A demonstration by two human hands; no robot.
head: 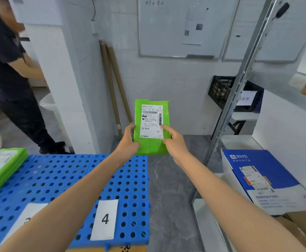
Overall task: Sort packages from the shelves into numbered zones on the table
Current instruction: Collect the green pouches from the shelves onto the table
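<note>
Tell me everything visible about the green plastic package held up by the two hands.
The green plastic mailer bag is flat and slightly creased. A white shipping label with barcodes and printed text covers most of its upper front. It is held upright in the air, label toward the camera, past the blue perforated table. The left hand grips its left edge; the right hand pinches its right edge, one fingertip on the label.

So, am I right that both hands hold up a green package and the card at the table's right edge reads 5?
No: the head view shows that card reads 4. The left hand and right hand do hold up the green package.
</note>
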